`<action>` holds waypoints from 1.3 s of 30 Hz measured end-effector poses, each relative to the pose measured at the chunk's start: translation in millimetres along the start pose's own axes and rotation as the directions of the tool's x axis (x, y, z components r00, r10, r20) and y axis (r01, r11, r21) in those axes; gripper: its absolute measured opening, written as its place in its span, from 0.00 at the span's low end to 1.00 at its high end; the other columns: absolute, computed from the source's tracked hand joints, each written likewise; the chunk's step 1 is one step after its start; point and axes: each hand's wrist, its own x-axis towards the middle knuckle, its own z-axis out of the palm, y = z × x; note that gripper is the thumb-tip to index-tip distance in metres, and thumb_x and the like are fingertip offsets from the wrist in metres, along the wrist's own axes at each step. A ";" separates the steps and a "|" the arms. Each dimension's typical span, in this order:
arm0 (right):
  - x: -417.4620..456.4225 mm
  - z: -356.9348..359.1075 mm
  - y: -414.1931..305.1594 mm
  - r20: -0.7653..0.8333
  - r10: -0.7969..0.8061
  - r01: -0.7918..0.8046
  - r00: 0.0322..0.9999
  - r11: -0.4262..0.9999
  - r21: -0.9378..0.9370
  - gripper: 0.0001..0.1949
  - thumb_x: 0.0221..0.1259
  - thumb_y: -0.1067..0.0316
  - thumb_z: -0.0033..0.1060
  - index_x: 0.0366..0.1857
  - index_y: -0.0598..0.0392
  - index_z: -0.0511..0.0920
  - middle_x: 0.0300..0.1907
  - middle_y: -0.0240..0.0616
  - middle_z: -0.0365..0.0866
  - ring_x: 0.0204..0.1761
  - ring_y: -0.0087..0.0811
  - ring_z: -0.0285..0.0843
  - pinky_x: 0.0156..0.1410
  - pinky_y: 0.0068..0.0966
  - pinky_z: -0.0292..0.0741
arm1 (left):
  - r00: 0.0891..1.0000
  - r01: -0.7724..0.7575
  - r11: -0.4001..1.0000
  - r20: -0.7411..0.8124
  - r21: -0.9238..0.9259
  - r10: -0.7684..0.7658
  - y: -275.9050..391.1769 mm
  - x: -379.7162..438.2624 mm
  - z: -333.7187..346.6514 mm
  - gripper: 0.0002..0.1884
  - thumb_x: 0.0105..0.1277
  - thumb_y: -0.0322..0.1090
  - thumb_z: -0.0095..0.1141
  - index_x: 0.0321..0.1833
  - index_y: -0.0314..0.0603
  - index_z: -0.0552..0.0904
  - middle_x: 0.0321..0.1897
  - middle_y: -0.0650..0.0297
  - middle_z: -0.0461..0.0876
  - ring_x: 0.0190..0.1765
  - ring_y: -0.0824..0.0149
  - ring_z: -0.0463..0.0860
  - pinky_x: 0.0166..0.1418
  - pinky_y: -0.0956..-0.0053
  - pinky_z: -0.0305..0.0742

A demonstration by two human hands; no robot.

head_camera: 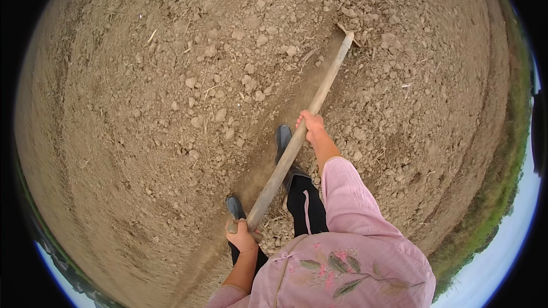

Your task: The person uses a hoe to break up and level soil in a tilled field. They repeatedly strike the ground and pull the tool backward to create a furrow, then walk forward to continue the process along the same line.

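Note:
A long wooden-handled tool slants across the ground before me, from lower left to upper right. My left hand is closed around the wooden crosspiece at the handle's near end. Farther up, my right hand grips the shaft about midway, palm on its right side. The tool's thin head sits among soil clods at the far end. Soil partly hides it, so whether it is a hoe or a spade I cannot tell. A shallow, smooth furrow runs beside and beneath the shaft.
Dry, cloddy soil with bits of straw spreads all around. Two dark boots, one near the shaft and one by my left hand, stand along the furrow. A grassy strip borders the field at right.

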 end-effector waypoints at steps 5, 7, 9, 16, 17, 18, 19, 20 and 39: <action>-36.0 7.0 -30.8 0.082 -0.047 0.037 0.996 0.992 0.123 0.07 0.54 0.71 0.57 0.27 0.59 0.69 0.22 0.36 0.71 0.23 0.29 0.71 0.27 0.29 0.74 | 0.991 -0.123 0.983 0.062 0.133 0.116 50.4 10.3 3.2 0.04 0.57 0.25 0.49 0.28 0.39 0.67 0.19 0.60 0.69 0.11 0.67 0.69 0.11 0.72 0.68; -65.4 9.1 -52.2 0.076 -0.074 0.053 0.994 0.967 0.250 0.07 0.53 0.71 0.57 0.27 0.57 0.69 0.22 0.36 0.70 0.24 0.29 0.71 0.28 0.29 0.75 | 0.968 -0.220 0.956 0.165 0.194 0.189 81.9 6.2 6.6 0.05 0.56 0.28 0.49 0.28 0.39 0.67 0.22 0.60 0.71 0.15 0.66 0.71 0.14 0.74 0.68; -84.1 -5.4 -79.6 0.075 -0.105 0.070 0.992 0.926 0.370 0.07 0.52 0.70 0.58 0.27 0.56 0.69 0.21 0.35 0.70 0.24 0.28 0.71 0.29 0.28 0.74 | 0.919 -0.360 0.899 0.262 0.249 0.296 111.1 -8.3 26.7 0.05 0.56 0.27 0.49 0.27 0.39 0.67 0.24 0.61 0.72 0.19 0.67 0.72 0.17 0.75 0.69; -96.3 -114.8 -147.7 0.244 -0.266 -0.034 0.933 0.607 0.794 0.10 0.49 0.64 0.60 0.23 0.47 0.66 0.17 0.23 0.64 0.19 0.19 0.62 0.27 0.20 0.69 | 0.164 -0.965 0.262 0.708 -0.032 0.687 157.0 -54.7 109.3 0.08 0.45 0.22 0.58 0.25 0.37 0.71 0.25 0.56 0.76 0.27 0.61 0.76 0.32 0.71 0.74; -103.4 -126.1 -150.3 0.217 -0.306 0.008 0.927 0.594 0.804 0.09 0.50 0.64 0.58 0.22 0.47 0.66 0.17 0.23 0.65 0.19 0.19 0.62 0.27 0.18 0.69 | 0.057 -0.972 0.201 0.710 -0.122 0.701 162.4 -62.2 116.7 0.08 0.43 0.22 0.58 0.24 0.37 0.72 0.26 0.56 0.76 0.27 0.60 0.77 0.33 0.72 0.74; -108.5 -135.4 -149.5 0.204 -0.274 -0.018 0.940 0.558 0.830 0.09 0.51 0.65 0.58 0.22 0.47 0.66 0.17 0.23 0.64 0.19 0.19 0.62 0.27 0.19 0.69 | 0.084 -0.969 0.224 0.714 -0.103 0.695 164.3 -60.1 113.9 0.08 0.44 0.22 0.58 0.24 0.37 0.72 0.25 0.56 0.76 0.28 0.60 0.77 0.33 0.71 0.74; -112.2 -139.5 -143.2 0.195 -0.240 -0.043 0.951 0.521 0.852 0.09 0.51 0.65 0.57 0.22 0.48 0.66 0.16 0.23 0.64 0.19 0.20 0.62 0.27 0.19 0.69 | 0.113 -0.966 0.245 0.716 -0.083 0.689 164.5 -57.3 109.1 0.08 0.44 0.22 0.58 0.24 0.37 0.72 0.25 0.56 0.76 0.28 0.59 0.77 0.34 0.71 0.74; -113.4 -136.6 -135.2 0.141 -0.197 0.008 0.970 0.610 0.793 0.09 0.51 0.66 0.57 0.21 0.48 0.66 0.17 0.25 0.65 0.20 0.22 0.63 0.29 0.21 0.70 | 0.139 -0.960 0.271 0.719 -0.070 0.681 160.1 -54.0 106.3 0.07 0.45 0.22 0.57 0.24 0.37 0.72 0.25 0.56 0.76 0.28 0.59 0.77 0.34 0.71 0.74; -232.4 37.2 284.8 0.257 0.542 -0.585 0.800 0.799 0.140 0.05 0.46 0.72 0.60 0.23 0.60 0.74 0.24 0.41 0.75 0.27 0.37 0.76 0.36 0.37 0.74 | 0.889 -0.065 0.794 -0.327 0.605 0.322 118.5 -29.8 -338.9 0.06 0.48 0.29 0.48 0.22 0.38 0.66 0.13 0.64 0.65 0.09 0.69 0.63 0.09 0.73 0.59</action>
